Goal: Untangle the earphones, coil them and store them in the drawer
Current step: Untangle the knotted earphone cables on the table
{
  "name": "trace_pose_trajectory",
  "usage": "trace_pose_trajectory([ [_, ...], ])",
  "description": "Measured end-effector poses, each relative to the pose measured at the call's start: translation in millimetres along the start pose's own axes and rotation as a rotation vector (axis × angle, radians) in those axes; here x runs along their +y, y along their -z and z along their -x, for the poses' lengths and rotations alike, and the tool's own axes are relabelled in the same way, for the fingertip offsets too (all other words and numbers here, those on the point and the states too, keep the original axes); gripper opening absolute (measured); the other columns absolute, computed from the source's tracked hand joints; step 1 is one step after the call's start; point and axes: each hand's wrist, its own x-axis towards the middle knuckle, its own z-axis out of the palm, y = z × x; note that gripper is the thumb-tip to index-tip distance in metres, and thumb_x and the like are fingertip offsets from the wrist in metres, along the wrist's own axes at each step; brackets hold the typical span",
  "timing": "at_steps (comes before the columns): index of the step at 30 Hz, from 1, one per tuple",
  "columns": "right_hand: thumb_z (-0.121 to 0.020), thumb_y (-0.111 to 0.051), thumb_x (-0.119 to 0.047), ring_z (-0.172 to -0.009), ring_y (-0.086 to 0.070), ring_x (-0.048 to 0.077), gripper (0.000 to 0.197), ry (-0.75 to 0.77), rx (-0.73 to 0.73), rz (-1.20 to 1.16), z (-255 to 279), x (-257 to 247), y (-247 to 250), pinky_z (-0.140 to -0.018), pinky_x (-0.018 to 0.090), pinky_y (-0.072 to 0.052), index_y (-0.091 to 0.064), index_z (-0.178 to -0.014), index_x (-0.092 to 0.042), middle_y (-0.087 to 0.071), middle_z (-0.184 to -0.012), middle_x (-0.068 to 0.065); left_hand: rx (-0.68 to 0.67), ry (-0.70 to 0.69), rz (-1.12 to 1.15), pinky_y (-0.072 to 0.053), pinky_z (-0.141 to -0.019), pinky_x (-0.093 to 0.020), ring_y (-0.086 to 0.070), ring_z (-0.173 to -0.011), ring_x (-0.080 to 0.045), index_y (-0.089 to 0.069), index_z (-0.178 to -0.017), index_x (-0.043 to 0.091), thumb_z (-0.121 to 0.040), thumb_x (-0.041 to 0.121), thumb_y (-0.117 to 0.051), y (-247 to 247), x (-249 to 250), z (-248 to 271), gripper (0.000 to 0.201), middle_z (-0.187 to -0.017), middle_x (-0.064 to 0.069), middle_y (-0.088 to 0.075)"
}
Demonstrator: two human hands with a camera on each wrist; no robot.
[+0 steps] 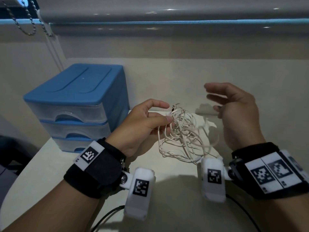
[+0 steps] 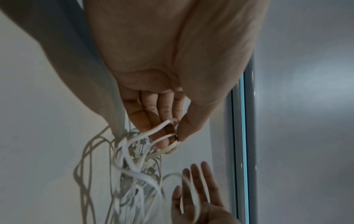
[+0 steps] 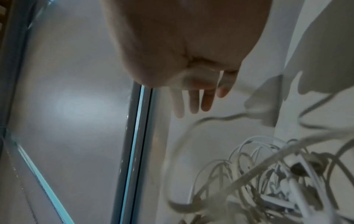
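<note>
Two hands: both are raised over the white counter (image 1: 50,164), with the white earphones (image 1: 181,136) hanging between them.
Left hand: the left hand (image 1: 142,126) pinches a few loops of the flat cable between thumb and forefinger, and the other fingers (image 2: 153,112) lie nearly straight behind the loops.
Right hand: the right hand (image 1: 237,113) grips nothing — its fingers are spread and relaxed, just beside the bundle, and blurred in the pictures.
Earphones, place: the bundle hangs from the left pinch, above the counter; I cannot tell if its lowest loops touch the surface.
Earphones, direction: the long axis goes roughly up and down, from the pinch down toward the counter. One small end piece (image 1: 169,113) sits at the top beside the left thumb and points away to the right.
Step in hand: untangling, at its early part I think, because many loops cross each other.
How to do it well: keep the left pinch steady near the top, then let the right hand find one free end and lead it out through the loops — slowly, never pulling hard, since a hard pull probably tightens the knots.
Drawer unit: the blue drawer unit (image 1: 75,104) stands on the counter to the left, all three drawers closed.
</note>
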Motion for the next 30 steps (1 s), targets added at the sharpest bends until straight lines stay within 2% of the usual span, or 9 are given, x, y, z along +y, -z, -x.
trace_pose_trajectory([
  [5, -0.069, -0.043, -0.001, -0.075, -0.055, 0.02, 0.036, 0.062, -0.119, -0.264, 0.5, -8.2, 0.1, -0.064, 0.026, -0.037, -0.074, -0.086, -0.007, -0.066, -0.078, 0.009, 0.023, -0.02, 0.0, -0.055, -0.061, -0.022, -0.069, -0.065, -0.018, -0.062, -0.122, 0.009, -0.091, -0.002, -0.07, -0.3, 0.7, -0.6, 0.034, -0.079, -0.011, -0.076],
  [8, -0.087, -0.063, -0.014, -0.062, -0.052, 0.021, 0.017, 0.111, -0.401, -0.032, 7.6, -8.6, -6.6, -0.06, 0.033, -0.04, -0.074, -0.077, -0.006, -0.063, -0.065, 0.01, 0.012, -0.046, -0.004, -0.054, -0.062, -0.022, -0.071, -0.069, -0.018, -0.061, -0.123, 0.01, -0.09, 0.0, -0.071, -1.1, 1.9, 0.7, 0.036, -0.081, -0.011, -0.076],
  [11, -0.079, -0.084, -0.031, -0.063, -0.059, 0.022, 0.026, 0.047, -0.624, 0.233, 14.6, 1.3, -13.9, -0.066, 0.037, -0.049, -0.073, -0.079, -0.008, -0.067, -0.073, 0.021, 0.001, -0.083, -0.001, -0.055, -0.063, -0.023, -0.071, -0.068, -0.016, -0.061, -0.124, 0.011, -0.089, 0.0, -0.072, -1.6, 1.8, 0.6, 0.038, -0.082, -0.011, -0.077],
  [13, -0.073, -0.085, -0.039, -0.064, -0.057, 0.022, 0.032, 0.005, -0.645, 0.264, 15.2, 6.5, -15.8, -0.067, 0.04, -0.048, -0.072, -0.079, -0.01, -0.066, -0.076, 0.023, -0.003, -0.105, 0.004, -0.055, -0.064, -0.024, -0.071, -0.069, -0.017, -0.061, -0.124, 0.01, -0.088, -0.001, -0.072, -1.4, 1.4, 0.2, 0.04, -0.085, -0.013, -0.076],
  [17, -0.086, -0.079, -0.021, -0.06, -0.055, 0.02, 0.023, -0.004, -0.621, 0.171, 13.4, 2.3, -12.1, -0.063, 0.033, -0.045, -0.071, -0.079, -0.001, -0.064, -0.068, 0.022, 0.04, -0.129, 0.012, -0.054, -0.063, -0.023, -0.074, -0.079, -0.022, -0.062, -0.122, 0.009, -0.089, 0.001, -0.072, 0.9, 2.2, -0.6, 0.035, -0.094, -0.019, -0.078],
  [20, -0.086, -0.073, -0.009, -0.056, -0.05, 0.017, 0.018, 0.007, -0.607, 0.015, 12.6, -3.8, -8.8, -0.057, 0.028, -0.039, -0.065, -0.073, -0.001, -0.057, -0.061, 0.01, 0.098, -0.11, 0.007, -0.05, -0.055, -0.019, -0.067, -0.061, -0.014, -0.063, -0.121, 0.008, -0.093, 0.0, -0.067, 4.1, 2.1, -3.1, 0.029, -0.086, -0.012, -0.076],
  [25, -0.083, -0.062, -0.004, -0.063, -0.054, 0.022, 0.002, -0.038, -0.611, -0.388, 13.4, -13.1, -7.2, -0.061, 0.029, -0.041, -0.061, -0.083, -0.002, -0.057, -0.079, 0.015, 0.124, -0.055, -0.128, -0.041, -0.056, -0.024, -0.043, -0.049, -0.01, -0.069, -0.115, 0.016, -0.096, 0.005, -0.064, 7.4, -3.3, -6.9, 0.022, -0.079, -0.006, -0.062],
  [28, -0.086, -0.05, -0.001, -0.069, -0.062, 0.026, 0.008, -0.07, -0.581, -0.487, 10.6, -12.3, -5.6, -0.066, 0.028, -0.049, -0.058, -0.086, -0.005, -0.062, -0.085, 0.015, 0.086, -0.013, -0.243, -0.042, -0.058, -0.026, -0.048, -0.055, -0.011, -0.068, -0.114, 0.023, -0.094, 0.002, -0.064, 5.3, -3.7, -6.4, 0.03, -0.09, -0.007, -0.057],
  [30, -0.089, -0.05, 0.001, -0.069, -0.062, 0.026, 0.007, -0.078, -0.552, -0.503, 9.0, -11.7, -5.9, -0.065, 0.028, -0.051, -0.055, -0.088, -0.004, -0.062, -0.086, 0.016, 0.052, -0.002, -0.275, -0.053, -0.067, -0.03, -0.06, -0.075, -0.018, -0.068, -0.115, 0.031, -0.091, -0.003, -0.062, 4.8, -3.5, -5.4, 0.042, -0.109, -0.002, -0.06],
])
